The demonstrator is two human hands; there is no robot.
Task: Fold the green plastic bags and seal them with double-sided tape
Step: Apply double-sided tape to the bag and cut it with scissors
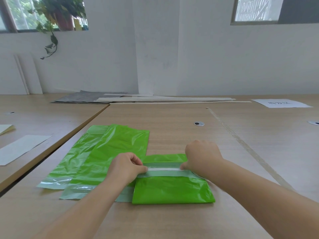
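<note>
A folded green plastic bag (172, 190) lies on the wooden table in front of me, its pale flap (165, 173) turned up across the middle. A white strip of double-sided tape (164, 169) runs along that flap. My left hand (126, 167) pinches the strip's left end with thumb and forefinger. My right hand (202, 155) is curled over the strip's right end and presses it onto the bag. To the left lie two unfolded green bags (107, 152), overlapping, their pale sealing edges toward me.
White paper sheets (20, 148) lie on the neighbouring table at the left. Long thin slats (165, 100) and a grey sheet (81, 98) rest by the far wall. A printed paper (281, 102) sits far right. A cable grommet (198, 123) is set in the tabletop.
</note>
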